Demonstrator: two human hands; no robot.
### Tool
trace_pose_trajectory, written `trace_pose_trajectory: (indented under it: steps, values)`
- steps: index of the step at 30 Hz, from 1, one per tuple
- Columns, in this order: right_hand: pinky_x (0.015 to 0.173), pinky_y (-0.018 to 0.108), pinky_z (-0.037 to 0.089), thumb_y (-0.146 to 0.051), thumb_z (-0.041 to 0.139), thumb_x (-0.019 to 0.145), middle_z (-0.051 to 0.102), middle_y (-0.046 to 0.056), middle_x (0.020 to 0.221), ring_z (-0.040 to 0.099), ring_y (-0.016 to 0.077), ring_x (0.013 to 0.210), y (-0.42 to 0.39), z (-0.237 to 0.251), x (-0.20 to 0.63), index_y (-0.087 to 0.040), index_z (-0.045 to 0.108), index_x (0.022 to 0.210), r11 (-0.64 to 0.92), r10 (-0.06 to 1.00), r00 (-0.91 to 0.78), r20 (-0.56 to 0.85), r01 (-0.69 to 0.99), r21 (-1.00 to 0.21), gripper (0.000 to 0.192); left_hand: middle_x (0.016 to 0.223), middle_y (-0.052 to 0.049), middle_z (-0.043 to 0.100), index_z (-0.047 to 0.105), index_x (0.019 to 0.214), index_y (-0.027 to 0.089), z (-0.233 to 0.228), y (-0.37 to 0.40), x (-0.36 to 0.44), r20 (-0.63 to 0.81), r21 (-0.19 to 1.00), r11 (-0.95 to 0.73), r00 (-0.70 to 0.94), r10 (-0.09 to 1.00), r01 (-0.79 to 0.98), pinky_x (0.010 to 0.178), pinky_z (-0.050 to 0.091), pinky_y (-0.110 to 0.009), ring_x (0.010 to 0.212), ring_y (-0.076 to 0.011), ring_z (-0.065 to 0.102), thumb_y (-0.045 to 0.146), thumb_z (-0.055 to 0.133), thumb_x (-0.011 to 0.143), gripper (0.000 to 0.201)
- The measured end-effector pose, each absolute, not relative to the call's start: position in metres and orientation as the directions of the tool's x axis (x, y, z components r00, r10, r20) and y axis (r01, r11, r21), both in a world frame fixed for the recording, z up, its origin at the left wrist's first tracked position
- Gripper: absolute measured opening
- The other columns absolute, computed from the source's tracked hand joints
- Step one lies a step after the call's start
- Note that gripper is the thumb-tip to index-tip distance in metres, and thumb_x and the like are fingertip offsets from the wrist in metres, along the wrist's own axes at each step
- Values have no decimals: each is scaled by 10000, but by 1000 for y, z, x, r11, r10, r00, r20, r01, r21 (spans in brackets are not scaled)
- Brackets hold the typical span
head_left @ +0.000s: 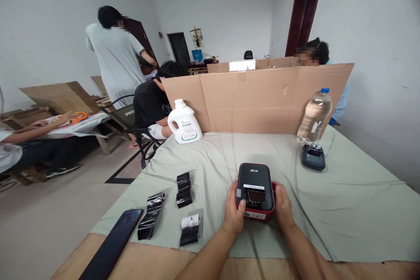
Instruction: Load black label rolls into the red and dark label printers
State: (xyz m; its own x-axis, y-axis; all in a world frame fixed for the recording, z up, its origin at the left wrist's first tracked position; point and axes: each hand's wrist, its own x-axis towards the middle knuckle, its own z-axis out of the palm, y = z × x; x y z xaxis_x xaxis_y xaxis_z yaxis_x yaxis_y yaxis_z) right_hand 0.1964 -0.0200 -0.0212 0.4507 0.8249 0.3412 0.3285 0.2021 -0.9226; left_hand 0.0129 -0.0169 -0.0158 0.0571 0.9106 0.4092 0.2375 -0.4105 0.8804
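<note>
a black-topped, red-sided box with rounded corners (259, 177) sits directly in front of the person, between the two hands; its long axis runs roughly straight away from the body, and its dark window lies at the near end; the left hand (233, 214) grasps the left side, thumb over the near left edge; the right hand (284, 208) presses against the right side, fingers partly hidden; neither hand is clearly nearer, since both touch the box; whether its base rests on the pale green cloth (357, 214) i cannot tell; to the left of the left hand, well apart from the box, lie three partly unwound rolls of glossy black film (190, 229); beyond the right hand, a small dark box (313, 161) sits just in front of a clear plastic bottle with a blue cap (315, 116)
</note>
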Motion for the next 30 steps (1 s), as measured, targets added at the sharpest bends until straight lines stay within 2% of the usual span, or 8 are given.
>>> trace_pose_trajectory:
  steps: [3,7,10,14,17,21,23,30]
  values:
    - [905,411,477,-597,361,891,686,109,1021,626,243,971,-15,-26,198,-181,622,1022,119,884,398,246,318,-941,508,1404,-164,451,410,1370,166,-9,-19,14,371,910,-380,82,925,167,1121,270,-489,1335,-302,378,582,423,864,656]
    - [928,401,482,-626,337,888,696,116,1058,637,243,1001,-16,-26,198,-173,635,1047,140,900,376,221,231,-963,565,1433,-152,430,423,1370,186,-1,-25,16,316,939,-323,74,946,118,1119,300,-457,1358,-308,352,593,572,774,737]
    - [974,406,464,-598,352,898,679,115,1135,620,238,1068,-17,-25,197,-182,627,1110,175,914,333,234,199,-964,542,1427,-133,451,403,1379,213,5,-24,18,176,984,-174,48,983,-33,1071,382,-425,1321,-298,418,559,658,720,787]
    - [964,407,482,-546,467,870,649,123,1213,612,241,1109,-18,-26,193,-180,580,1213,167,937,264,230,240,-956,514,1233,-118,630,505,1272,193,19,7,7,-100,927,97,10,995,-362,887,517,-392,1094,-269,622,576,549,799,610]
    - [835,388,550,-518,489,857,706,125,1090,680,244,964,-18,-27,189,-176,598,1179,113,952,240,188,295,-949,482,1117,-91,689,589,1153,179,38,60,-20,-180,880,102,-126,976,-464,785,548,-352,960,-239,674,549,523,819,503]
    - [709,367,571,-457,512,839,735,99,956,699,234,810,-18,-25,187,-200,664,1026,115,951,212,224,431,-895,353,931,-70,714,607,1096,156,61,143,-74,-191,944,66,-369,909,-325,682,550,-344,741,-200,691,492,486,853,432]
    - [694,357,568,-420,514,839,730,90,934,694,225,802,-18,-24,186,-203,666,1004,128,949,193,247,483,-866,312,889,-64,706,604,1101,153,67,175,-100,-188,958,74,-411,892,-277,671,544,-349,694,-189,679,466,524,839,416]
    - [699,343,556,-348,488,853,712,84,909,684,206,798,-17,-22,184,-194,652,990,158,947,149,284,552,-818,263,865,-93,679,623,997,118,61,212,-146,-153,988,127,-573,805,-85,759,511,-372,845,-238,652,433,426,892,386]
